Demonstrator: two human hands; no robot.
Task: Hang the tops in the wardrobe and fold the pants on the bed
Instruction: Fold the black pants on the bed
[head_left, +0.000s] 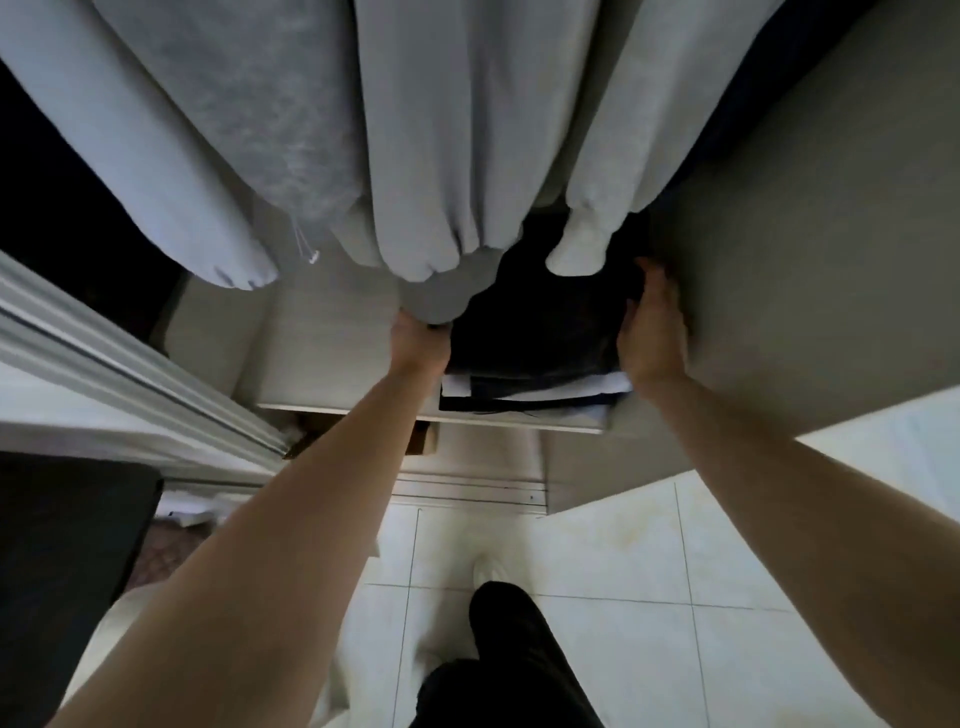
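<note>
Several grey and white tops hang in the wardrobe, their cuffs and hems dangling low. Below them a stack of dark folded clothes lies on the pale wardrobe shelf. My left hand is against the stack's left side, its fingers hidden under a grey hem. My right hand lies flat against the stack's right side with fingers nearly straight, close to the wardrobe's side panel.
A sliding door rail runs along the left. A dark surface sits at the lower left. White floor tiles lie below, with my dark trouser leg and a white shoe.
</note>
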